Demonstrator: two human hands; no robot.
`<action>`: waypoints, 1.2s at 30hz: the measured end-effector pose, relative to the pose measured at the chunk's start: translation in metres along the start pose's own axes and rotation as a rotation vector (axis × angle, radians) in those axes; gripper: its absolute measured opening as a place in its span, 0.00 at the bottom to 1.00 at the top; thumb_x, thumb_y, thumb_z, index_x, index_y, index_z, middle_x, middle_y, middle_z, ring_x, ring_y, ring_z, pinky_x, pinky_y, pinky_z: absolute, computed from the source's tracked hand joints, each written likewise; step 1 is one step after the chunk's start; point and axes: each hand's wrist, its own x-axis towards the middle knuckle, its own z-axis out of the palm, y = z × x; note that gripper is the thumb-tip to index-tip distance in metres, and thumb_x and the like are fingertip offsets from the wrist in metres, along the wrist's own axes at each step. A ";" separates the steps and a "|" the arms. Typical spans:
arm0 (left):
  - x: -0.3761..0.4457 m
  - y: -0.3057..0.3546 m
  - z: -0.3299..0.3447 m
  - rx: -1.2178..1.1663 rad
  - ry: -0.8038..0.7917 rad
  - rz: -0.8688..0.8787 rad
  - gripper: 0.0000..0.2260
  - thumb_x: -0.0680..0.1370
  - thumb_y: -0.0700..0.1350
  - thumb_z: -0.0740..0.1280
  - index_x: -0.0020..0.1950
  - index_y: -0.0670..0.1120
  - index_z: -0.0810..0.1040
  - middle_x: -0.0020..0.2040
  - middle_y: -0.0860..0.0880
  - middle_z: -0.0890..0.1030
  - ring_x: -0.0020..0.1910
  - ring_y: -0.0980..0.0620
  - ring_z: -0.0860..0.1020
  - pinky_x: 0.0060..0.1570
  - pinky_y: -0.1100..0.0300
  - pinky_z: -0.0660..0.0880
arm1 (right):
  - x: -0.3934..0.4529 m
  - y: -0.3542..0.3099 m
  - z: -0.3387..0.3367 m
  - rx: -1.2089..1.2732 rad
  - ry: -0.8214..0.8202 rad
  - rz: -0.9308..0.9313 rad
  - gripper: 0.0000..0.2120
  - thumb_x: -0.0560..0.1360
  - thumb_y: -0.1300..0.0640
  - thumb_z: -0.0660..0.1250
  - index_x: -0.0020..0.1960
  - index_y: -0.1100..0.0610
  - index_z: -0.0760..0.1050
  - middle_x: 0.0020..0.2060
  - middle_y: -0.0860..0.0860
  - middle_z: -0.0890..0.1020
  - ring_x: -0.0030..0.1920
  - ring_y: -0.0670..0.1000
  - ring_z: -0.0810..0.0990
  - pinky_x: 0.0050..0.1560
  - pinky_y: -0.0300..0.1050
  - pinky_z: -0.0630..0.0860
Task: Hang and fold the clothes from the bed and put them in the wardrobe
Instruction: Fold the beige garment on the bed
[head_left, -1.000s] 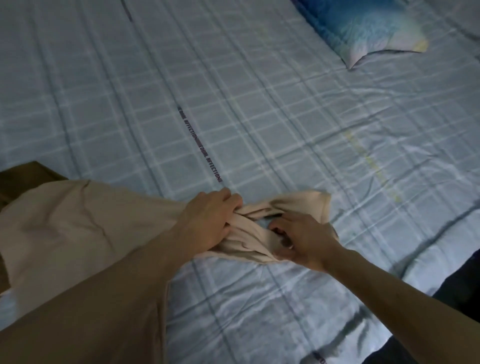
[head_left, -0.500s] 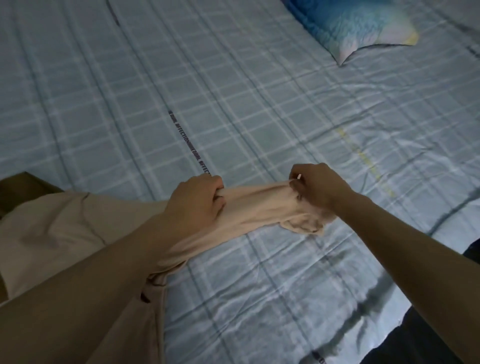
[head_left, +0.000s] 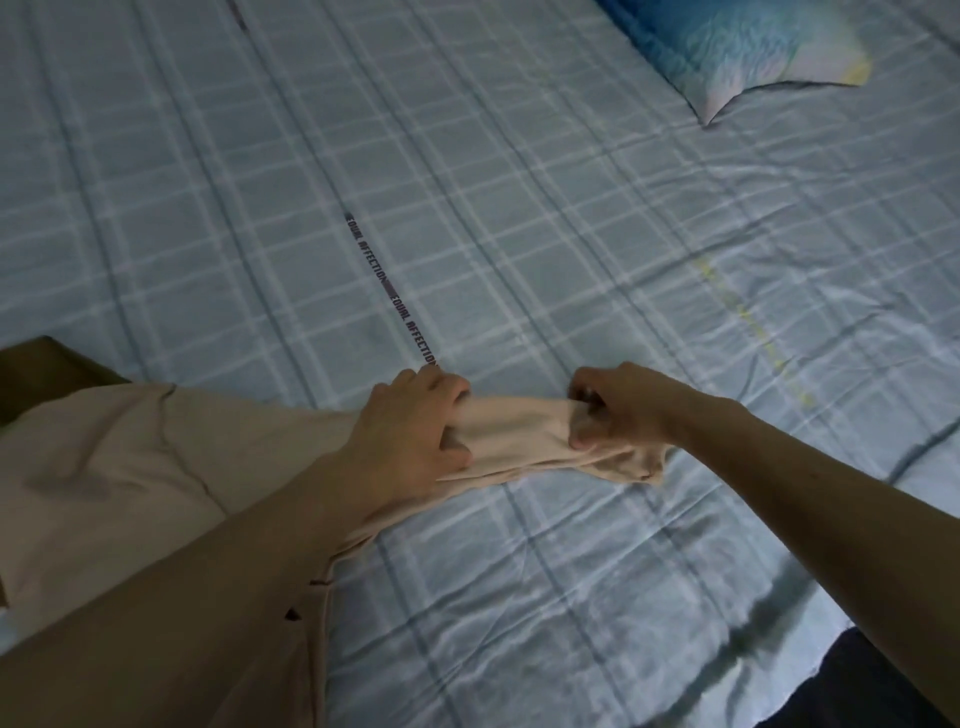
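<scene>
Head view: two hands, left hand (head_left: 410, 436) and right hand (head_left: 618, 410), fingers gripping one beige garment (head_left: 519, 431).

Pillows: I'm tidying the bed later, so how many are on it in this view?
1. The pillow lies at the bed's far right corner, partly cut off; others may lie outside the frame.

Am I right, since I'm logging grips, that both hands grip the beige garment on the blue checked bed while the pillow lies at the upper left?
Not quite: the head view shows the pillow at the upper right. Both the left hand and right hand do grip the beige garment on the blue checked bed.
</scene>
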 end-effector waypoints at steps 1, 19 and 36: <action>0.002 0.001 -0.002 0.008 -0.044 -0.012 0.26 0.69 0.58 0.70 0.65 0.55 0.70 0.59 0.54 0.75 0.55 0.49 0.75 0.56 0.49 0.69 | -0.003 0.002 0.000 -0.025 -0.047 0.016 0.21 0.65 0.42 0.74 0.54 0.45 0.73 0.44 0.45 0.80 0.45 0.50 0.79 0.48 0.49 0.78; -0.009 0.024 -0.040 -0.242 -0.047 0.129 0.15 0.70 0.41 0.71 0.56 0.50 0.76 0.47 0.51 0.80 0.45 0.51 0.77 0.46 0.55 0.73 | -0.080 -0.003 0.004 0.312 0.287 -0.308 0.10 0.73 0.56 0.74 0.46 0.47 0.74 0.36 0.43 0.79 0.40 0.44 0.78 0.37 0.34 0.71; -0.257 0.005 -0.082 0.183 0.222 0.582 0.07 0.73 0.46 0.63 0.48 0.46 0.77 0.44 0.46 0.77 0.39 0.45 0.75 0.36 0.53 0.70 | -0.282 -0.211 0.092 0.068 0.337 -0.303 0.08 0.68 0.50 0.64 0.46 0.45 0.69 0.39 0.43 0.71 0.37 0.50 0.76 0.35 0.48 0.72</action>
